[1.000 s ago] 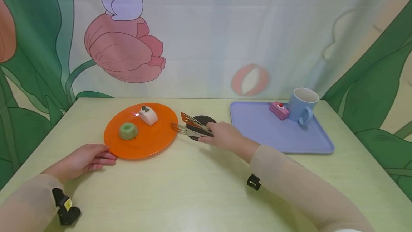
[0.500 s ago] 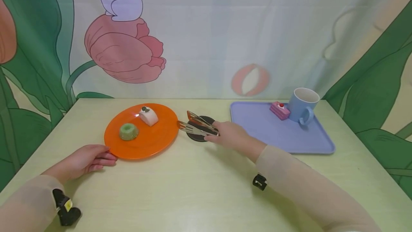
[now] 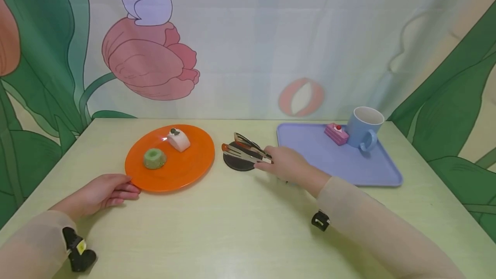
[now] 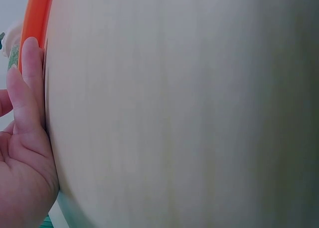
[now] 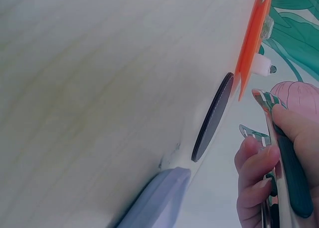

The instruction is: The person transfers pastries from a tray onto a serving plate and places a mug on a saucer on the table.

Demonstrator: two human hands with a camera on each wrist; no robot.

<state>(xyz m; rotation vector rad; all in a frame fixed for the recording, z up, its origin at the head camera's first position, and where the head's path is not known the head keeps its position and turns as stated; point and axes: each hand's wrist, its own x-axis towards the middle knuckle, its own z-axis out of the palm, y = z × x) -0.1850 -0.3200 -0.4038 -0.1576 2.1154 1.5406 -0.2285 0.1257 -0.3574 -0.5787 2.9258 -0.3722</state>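
My left hand (image 3: 102, 193) pinches the near-left rim of an orange plate (image 3: 193, 169), its fingers at the rim in the left wrist view as well. On that plate sit a small green ring-shaped cake (image 3: 154, 159) and a white cake piece (image 3: 179, 140) with a dark topping. My right hand (image 3: 288, 165) grips metal serving tongs (image 3: 248, 155) with slotted ends; dark grips show in the right wrist view. The tongs' arms are spread apart with nothing between them, over a round black coaster (image 3: 237, 165).
To the right lies a lavender tray (image 3: 310, 154) bearing a pink toy cake slice (image 3: 336, 134) and a light blue mug (image 3: 364, 127). The right forearm passes in front of its near-left corner. A printed curtain (image 3: 240, 46) hangs behind the table (image 3: 217, 236).
My right hand has drawn the tongs rightward, away from the plate's edge and over the coaster. The left hand and the plate have stayed in place.
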